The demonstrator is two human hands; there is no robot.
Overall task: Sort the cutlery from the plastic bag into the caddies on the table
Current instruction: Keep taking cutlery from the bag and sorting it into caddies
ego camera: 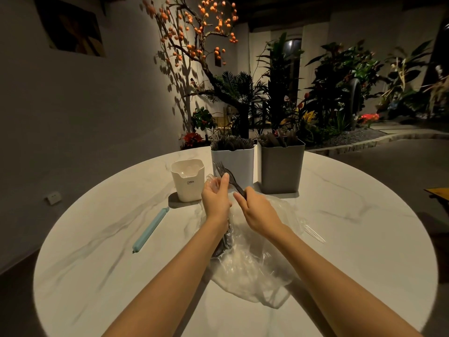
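Above a crumpled plastic bag (252, 259) on a round marble table (352, 215), the right hand (258, 210) grips dark forks (229, 176) while the left hand (216, 198) pinches clear spoons (211, 182). Three caddies (281, 166) stand at twelve o'clock; a blue clip (150, 229) lies at nine.

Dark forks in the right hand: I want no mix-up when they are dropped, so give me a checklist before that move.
1. Right hand grips the dark forks: ok.
2. Left hand holds clear cutlery apart from them: ok.
3. White caddy already holds dark cutlery: ok.
4. Its contents are forks: cannot tell.
5. Grey caddy contents differ: cannot tell.
6. Plastic bag is emptied: not ok.
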